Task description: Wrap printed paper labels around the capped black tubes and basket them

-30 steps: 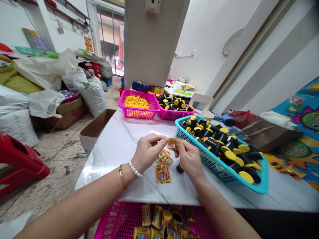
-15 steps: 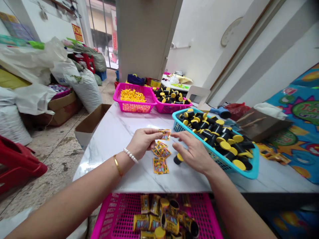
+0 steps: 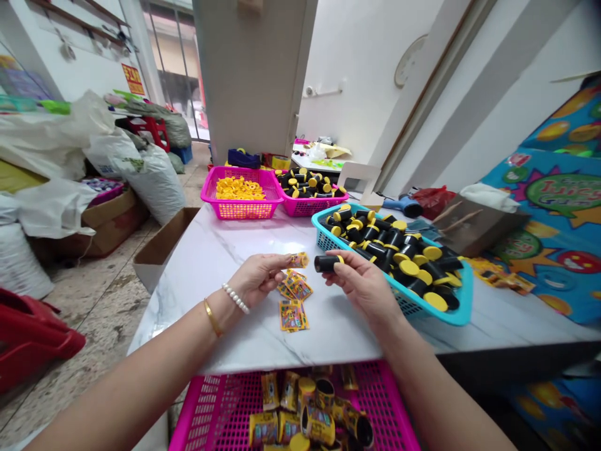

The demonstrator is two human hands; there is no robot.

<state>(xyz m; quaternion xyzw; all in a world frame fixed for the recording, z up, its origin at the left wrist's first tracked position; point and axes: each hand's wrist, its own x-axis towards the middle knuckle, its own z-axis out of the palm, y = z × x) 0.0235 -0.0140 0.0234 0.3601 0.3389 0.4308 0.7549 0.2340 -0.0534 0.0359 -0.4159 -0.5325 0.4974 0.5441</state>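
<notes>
Between the thumb and fingers of my left hand (image 3: 260, 279) is a small orange printed label (image 3: 298, 260), slightly curled. My right hand (image 3: 361, 279) grips a black canister with a yellow cap (image 3: 325, 264), lying sideways, its black end toward the label. A small gap separates the two. Below my hands, loose orange labels (image 3: 293, 314) lie in two small piles on the white marbled table (image 3: 225, 344). Close by on the right stands a turquoise basket (image 3: 462, 313) full of black canisters with yellow caps.
A pink basket (image 3: 211, 194) of yellow rings stands at the back, beside another pink basket (image 3: 305, 207) of black canisters. Below the table edge, a pink crate (image 3: 197, 407) holds labelled canisters. An open cardboard box (image 3: 150, 250) is at the left, and more labels (image 3: 502, 275) lie far right.
My right hand has picked up the black canister that stood on the table and raised it beside the label. My left hand still holds the label, now curled. The view has shifted slightly right.
</notes>
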